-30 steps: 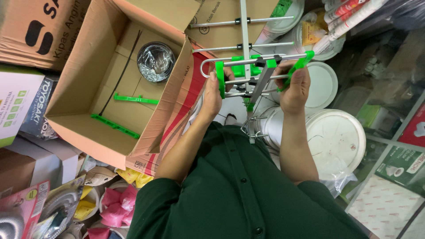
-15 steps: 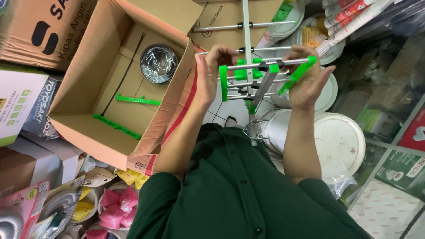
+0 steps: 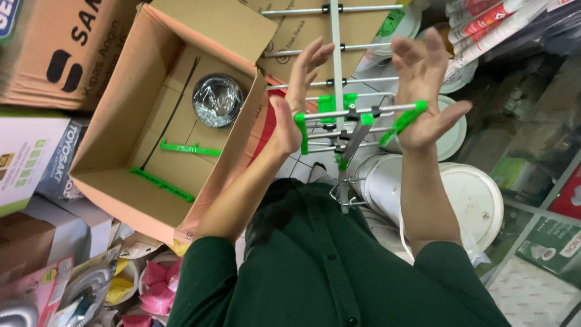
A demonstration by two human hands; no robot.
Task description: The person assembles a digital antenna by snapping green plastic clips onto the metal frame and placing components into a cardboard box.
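Hands opened since grip; fingers spread beside antenna [image 3: 339, 115], cardboard box [image 3: 175, 121] left, cluttered shop.

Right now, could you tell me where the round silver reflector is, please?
In the head view, the silver reflector lies inside the open cardboard box at upper left, above two green plastic strips.

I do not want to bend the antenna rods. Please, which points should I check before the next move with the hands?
1. Left hand firmly on antenna: not ok, fingers spread open.
2. Right hand gripping: not ok, palm only presses the green end piece.
3. Rods straight: ok where visible.
4. Antenna's lower end supported: cannot tell.
5. Cardboard box open: ok, green parts inside.
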